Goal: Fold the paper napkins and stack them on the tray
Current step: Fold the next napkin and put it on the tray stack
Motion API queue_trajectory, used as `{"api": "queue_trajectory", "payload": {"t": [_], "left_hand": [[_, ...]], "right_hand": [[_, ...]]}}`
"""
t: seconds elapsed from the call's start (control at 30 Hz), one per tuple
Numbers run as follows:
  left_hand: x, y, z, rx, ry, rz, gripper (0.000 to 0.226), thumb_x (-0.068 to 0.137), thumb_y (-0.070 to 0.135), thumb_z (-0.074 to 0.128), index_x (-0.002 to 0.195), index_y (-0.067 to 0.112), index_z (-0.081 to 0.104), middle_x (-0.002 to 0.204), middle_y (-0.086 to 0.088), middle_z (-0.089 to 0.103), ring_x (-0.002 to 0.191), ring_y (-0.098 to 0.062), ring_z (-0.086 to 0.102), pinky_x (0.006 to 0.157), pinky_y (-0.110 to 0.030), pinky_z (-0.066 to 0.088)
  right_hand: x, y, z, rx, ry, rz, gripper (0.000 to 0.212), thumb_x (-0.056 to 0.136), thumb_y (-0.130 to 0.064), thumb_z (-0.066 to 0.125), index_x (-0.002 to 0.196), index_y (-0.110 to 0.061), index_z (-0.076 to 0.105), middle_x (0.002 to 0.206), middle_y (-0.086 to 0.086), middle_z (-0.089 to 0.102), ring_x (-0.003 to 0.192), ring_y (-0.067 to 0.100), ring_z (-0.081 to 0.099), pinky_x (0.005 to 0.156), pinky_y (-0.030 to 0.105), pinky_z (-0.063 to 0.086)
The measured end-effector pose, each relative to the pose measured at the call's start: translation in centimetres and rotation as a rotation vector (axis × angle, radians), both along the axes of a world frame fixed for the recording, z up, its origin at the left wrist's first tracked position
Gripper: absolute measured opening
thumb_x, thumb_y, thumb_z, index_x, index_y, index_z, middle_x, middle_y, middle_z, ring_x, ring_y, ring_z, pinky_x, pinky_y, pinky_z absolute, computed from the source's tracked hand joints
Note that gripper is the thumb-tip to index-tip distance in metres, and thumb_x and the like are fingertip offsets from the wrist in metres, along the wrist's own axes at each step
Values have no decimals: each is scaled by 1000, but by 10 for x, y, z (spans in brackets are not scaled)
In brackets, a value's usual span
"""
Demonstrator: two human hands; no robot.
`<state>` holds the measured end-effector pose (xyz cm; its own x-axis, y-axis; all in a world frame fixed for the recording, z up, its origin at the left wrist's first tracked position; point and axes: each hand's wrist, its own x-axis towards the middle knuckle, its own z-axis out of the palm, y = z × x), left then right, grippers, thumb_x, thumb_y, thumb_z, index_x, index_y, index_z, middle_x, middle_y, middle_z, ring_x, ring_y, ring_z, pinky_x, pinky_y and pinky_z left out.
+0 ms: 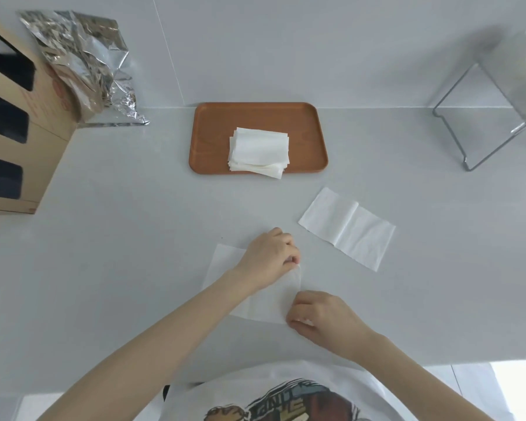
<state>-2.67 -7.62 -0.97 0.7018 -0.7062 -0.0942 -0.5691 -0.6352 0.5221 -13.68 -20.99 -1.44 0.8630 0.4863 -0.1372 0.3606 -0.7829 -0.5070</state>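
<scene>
A white paper napkin (264, 302) lies on the grey counter right in front of me. My left hand (268, 256) pinches its upper right corner, which is lifted off the counter. My right hand (319, 317) pinches the lower right corner. A second napkin (346, 227) lies unfolded and flat to the right, apart from both hands. Farther back stands a brown wooden tray (213, 138) with a stack of folded napkins (258, 151) on its front half; the lowest ones stick out over the tray's front rim.
A cardboard box (22, 141) with dark cut-outs stands at the left edge, crumpled foil (85, 65) behind it. A wire rack (483, 117) with a clear plastic bag on it stands at the back right. The counter's front edge runs just below my arms.
</scene>
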Motion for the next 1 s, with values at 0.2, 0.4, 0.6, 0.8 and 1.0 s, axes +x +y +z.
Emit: {"api": "queue_trajectory", "payload": {"t": [0.2,0.4,0.6,0.8,1.0], "left_hand": [[5,8,2,-73,63,103,9,83,17,58,84,10,63,93,-9,68,89,-27,58,78,-38,46],[15,27,18,-212,117,310,3,82,14,58,82,13,60,82,-7,71,79,-22,65,74,-35,52],[36,40,52,-385,96,502,12,81,8,58,91,14,63,76,0,61,68,-18,61,62,-7,42],[37,58,77,-439,104,602,20,78,3,61,92,16,68,73,5,57,54,7,55,50,-1,39],[14,75,105,-315,171,451,9,78,7,62,76,14,67,71,1,66,60,-2,59,54,-3,39]], "right_hand": [[2,-2,3,4,-3,-77,42,83,-39,19,91,-13,50,72,8,62,64,28,55,60,36,43],[32,-13,18,-39,-117,-198,28,84,-41,10,90,-24,30,63,9,61,52,31,52,51,37,42],[88,-13,58,368,-10,-481,18,83,-13,60,71,-23,50,64,-5,60,57,7,54,54,12,39],[117,-10,81,610,6,-594,23,78,-6,65,87,-26,60,49,-12,53,50,1,47,55,7,38],[106,-17,108,404,156,-377,11,76,-14,70,69,-21,66,71,3,64,60,4,50,58,8,39]]}}
